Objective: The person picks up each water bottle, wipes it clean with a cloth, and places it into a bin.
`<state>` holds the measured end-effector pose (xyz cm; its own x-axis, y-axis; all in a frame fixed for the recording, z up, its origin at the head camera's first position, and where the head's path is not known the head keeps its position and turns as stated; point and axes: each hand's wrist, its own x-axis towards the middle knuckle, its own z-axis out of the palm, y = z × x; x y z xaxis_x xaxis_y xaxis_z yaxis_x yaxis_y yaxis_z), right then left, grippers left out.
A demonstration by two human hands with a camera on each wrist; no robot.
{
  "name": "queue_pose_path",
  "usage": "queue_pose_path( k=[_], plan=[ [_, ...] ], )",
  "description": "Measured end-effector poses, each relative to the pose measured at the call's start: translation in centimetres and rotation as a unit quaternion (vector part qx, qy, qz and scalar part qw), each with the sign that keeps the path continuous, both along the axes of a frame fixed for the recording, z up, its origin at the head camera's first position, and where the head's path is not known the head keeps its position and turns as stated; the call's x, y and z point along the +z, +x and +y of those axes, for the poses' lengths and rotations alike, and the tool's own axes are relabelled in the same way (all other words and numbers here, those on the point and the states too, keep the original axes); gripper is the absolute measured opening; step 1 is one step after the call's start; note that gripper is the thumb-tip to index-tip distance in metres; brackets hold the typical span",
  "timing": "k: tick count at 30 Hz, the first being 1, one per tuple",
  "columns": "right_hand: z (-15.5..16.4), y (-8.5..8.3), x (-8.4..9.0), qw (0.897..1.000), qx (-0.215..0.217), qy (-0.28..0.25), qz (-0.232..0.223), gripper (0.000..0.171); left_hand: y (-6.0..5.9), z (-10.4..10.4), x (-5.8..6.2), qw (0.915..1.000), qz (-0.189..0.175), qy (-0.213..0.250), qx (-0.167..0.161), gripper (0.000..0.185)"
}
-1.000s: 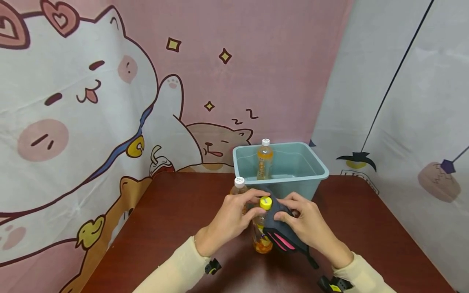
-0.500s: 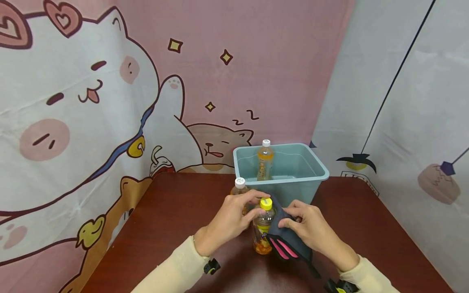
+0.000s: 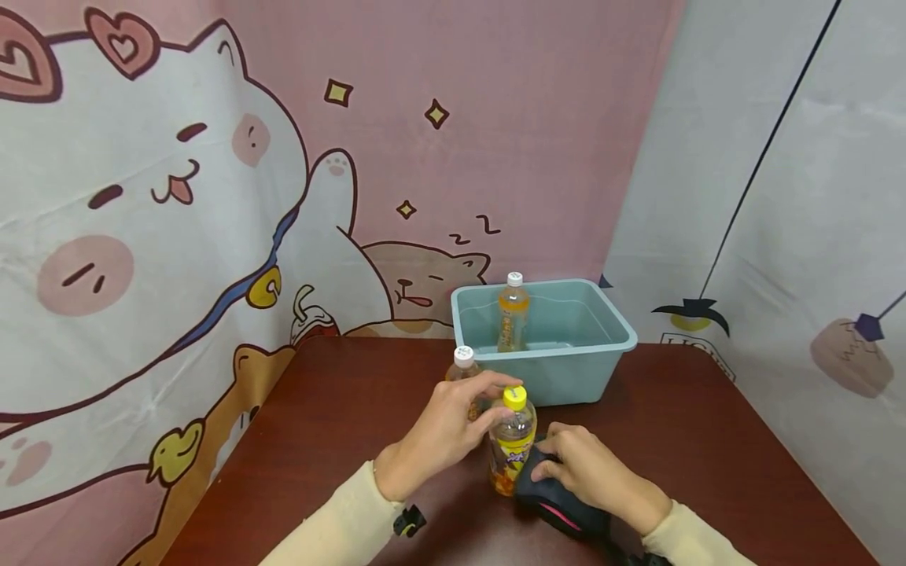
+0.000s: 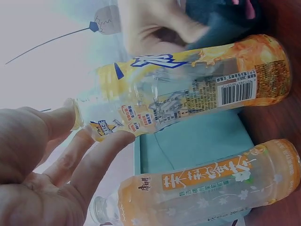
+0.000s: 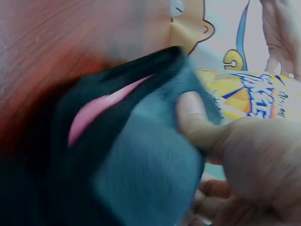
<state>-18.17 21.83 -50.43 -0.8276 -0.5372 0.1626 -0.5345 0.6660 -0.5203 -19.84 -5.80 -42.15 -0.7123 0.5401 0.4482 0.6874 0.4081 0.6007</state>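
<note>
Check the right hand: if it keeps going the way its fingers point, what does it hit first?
Probably the yellow-capped bottle. The right hand presses a dark cloth beside the bottle's lower half, fingers aimed left toward it. The cloth already seems to touch the bottle; depth is unclear, so contact may already exist.

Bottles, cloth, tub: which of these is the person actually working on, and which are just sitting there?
In hand:
yellow-capped bottle, gripped near its top by the left hand
dark cloth, pressed against the bottle by the right hand

Just sitting:
white-capped bottle on the table
bottle in the tub
teal tub
</note>
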Motion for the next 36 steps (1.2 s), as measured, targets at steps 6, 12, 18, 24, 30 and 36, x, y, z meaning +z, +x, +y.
queue_pose_path(
  k=[6, 12, 18, 24, 30, 36],
  plan=[
    [0.0, -0.3, -1.1, 0.999, 0.008, 0.046, -0.003, 0.039, 0.0, 0.0, 0.0, 1.0000, -0.004, 0.000, -0.001, 0.040],
    [0.3, -0.1, -1.4, 1.000, 0.011, 0.011, -0.024, 0.038, 0.1, 0.1, -0.1, 0.9999, -0.014, 0.002, -0.002, 0.040],
    [0.2, 0.2, -0.8, 0.999, 0.000, -0.040, -0.025, 0.032, 0.1, 0.1, -0.1, 1.0000, -0.009, 0.003, -0.004, 0.040],
    [0.2, 0.3, 0.3, 0.997, -0.023, -0.068, -0.002, 0.037, -0.2, 0.1, -0.1, 1.0000, 0.003, 0.002, 0.000, 0.040],
    [0.5, 0.5, 1.4, 0.994, -0.039, -0.090, 0.045, 0.043, -0.2, 0.1, -0.2, 0.9999, 0.013, 0.003, -0.002, 0.039],
    [0.6, 0.5, 2.5, 0.989, -0.054, -0.117, 0.077, 0.035, -0.1, 0.0, 0.0, 1.0000, 0.002, 0.005, -0.007, 0.040]
  ],
)
